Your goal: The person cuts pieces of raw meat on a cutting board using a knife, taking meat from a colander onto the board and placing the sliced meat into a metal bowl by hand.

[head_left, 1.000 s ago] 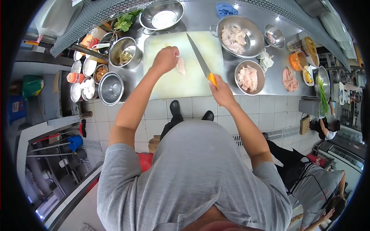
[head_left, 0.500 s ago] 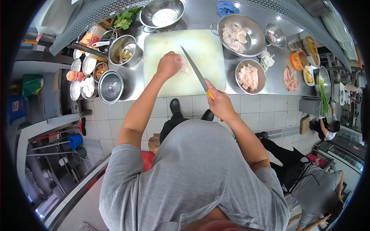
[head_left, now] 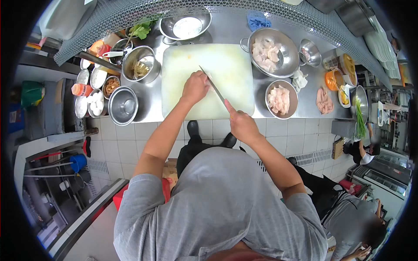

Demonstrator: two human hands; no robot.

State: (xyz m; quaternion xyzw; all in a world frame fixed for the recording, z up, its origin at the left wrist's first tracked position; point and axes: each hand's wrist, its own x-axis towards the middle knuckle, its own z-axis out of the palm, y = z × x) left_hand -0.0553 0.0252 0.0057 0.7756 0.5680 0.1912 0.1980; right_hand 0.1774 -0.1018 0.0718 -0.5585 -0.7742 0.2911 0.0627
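Note:
My right hand (head_left: pixel 242 125) is closed around the handle of a long kitchen knife (head_left: pixel 216 90). Its blade points up and left across the white cutting board (head_left: pixel 176 63), with the tip just beyond my left fingertips. My left hand (head_left: pixel 196 87), fingers curled, holds a piece of pale raw meat (head_left: pixel 211 88) against the board, right beside the blade. Most of that piece is hidden by my hand and the knife. Right of the board, a steel bowl (head_left: pixel 268 108) of raw meat chunks stands below a larger two-handled steel pan (head_left: pixel 287 39) with pale meat slices.
Left of the board are a steel pot (head_left: pixel 152 74), a steel bowl (head_left: pixel 123 106) and several small ingredient containers. A colander (head_left: pixel 204 26) stands behind. At right lie a white cloth (head_left: pixel 299 80) and a loose meat piece (head_left: pixel 324 101). Metal mesh (head_left: pixel 174 8) spans the counter's back.
The knife blade has come left, close against my left fingers and the meat. My left hand covers more of the piece. The counter sits lower in view.

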